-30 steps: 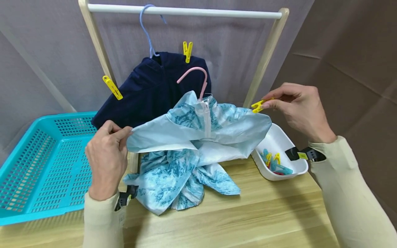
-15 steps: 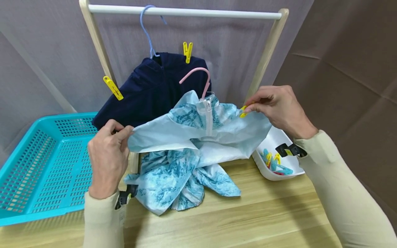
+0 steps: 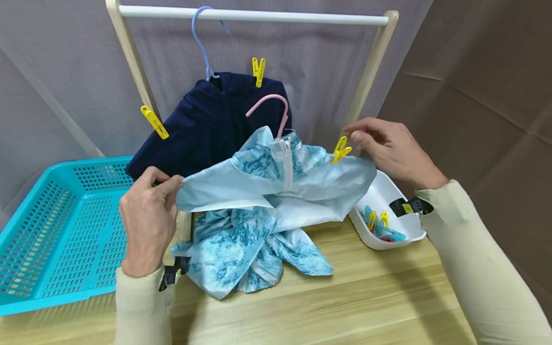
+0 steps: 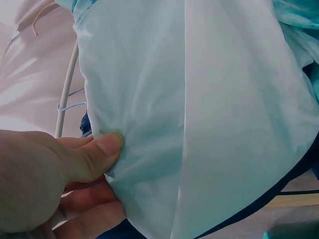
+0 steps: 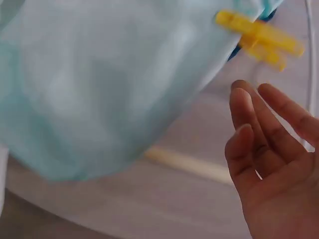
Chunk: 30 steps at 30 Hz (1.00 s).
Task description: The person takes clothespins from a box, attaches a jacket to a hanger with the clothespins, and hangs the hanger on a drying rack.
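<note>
The left edge of a pale blue patterned garment (image 3: 215,189) is pinched between thumb and fingers of the left hand (image 3: 148,220). The right hand (image 3: 390,148) is held relaxed and unclasped, just beside a yellow clothespin (image 3: 340,151) clipped to the garment's right shoulder. A pink hanger (image 3: 286,113) is seen at its neck. Beyond, a navy garment (image 3: 202,127) is hung from a rack (image 3: 280,16). A turquoise basket (image 3: 82,225) is set left, a white bin (image 3: 366,235) right, on the table (image 3: 323,306).

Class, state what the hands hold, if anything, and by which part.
The left hand pinches the pale blue garment by its outer edge; the right hand holds nothing.
</note>
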### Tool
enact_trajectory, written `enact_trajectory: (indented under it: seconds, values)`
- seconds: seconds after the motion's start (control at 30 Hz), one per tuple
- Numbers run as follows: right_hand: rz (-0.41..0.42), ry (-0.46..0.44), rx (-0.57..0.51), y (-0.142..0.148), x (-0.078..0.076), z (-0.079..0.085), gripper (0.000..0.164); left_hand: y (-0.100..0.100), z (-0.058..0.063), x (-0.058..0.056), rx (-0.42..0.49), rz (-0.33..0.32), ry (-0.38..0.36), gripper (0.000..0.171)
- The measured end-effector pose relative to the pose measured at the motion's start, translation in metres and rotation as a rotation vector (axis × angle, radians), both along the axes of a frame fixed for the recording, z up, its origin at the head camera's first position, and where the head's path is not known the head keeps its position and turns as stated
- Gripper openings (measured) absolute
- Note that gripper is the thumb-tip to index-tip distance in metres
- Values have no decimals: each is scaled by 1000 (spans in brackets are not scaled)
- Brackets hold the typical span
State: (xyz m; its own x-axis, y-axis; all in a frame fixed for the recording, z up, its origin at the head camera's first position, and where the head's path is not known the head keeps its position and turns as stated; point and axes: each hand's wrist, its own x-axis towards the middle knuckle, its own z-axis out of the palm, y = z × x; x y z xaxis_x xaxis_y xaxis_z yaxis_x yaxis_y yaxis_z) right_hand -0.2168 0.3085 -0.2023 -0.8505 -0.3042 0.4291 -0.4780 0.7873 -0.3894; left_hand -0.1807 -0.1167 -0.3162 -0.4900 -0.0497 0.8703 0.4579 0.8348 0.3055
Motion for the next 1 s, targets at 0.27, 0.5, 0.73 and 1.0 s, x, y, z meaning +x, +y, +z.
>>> enact_trajectory:
  seconds: [0.27, 0.5, 0.73, 1.0]
  values:
    - [-280, -221, -43, 53, -22, -35, 70, 2, 0, 1, 5, 5, -8, 13]
    - [-223, -534, 222, 81, -27, -82, 38, 1, 0, 1, 9, 3, -11, 13]
    - [-187, -755, 389, 90, -18, -123, 25, 1, 0, 0, 14, -7, -8, 13]
    - [-199, -757, 421, 93, -16, -144, 26, 1, 0, 0, 13, -5, -16, 13]
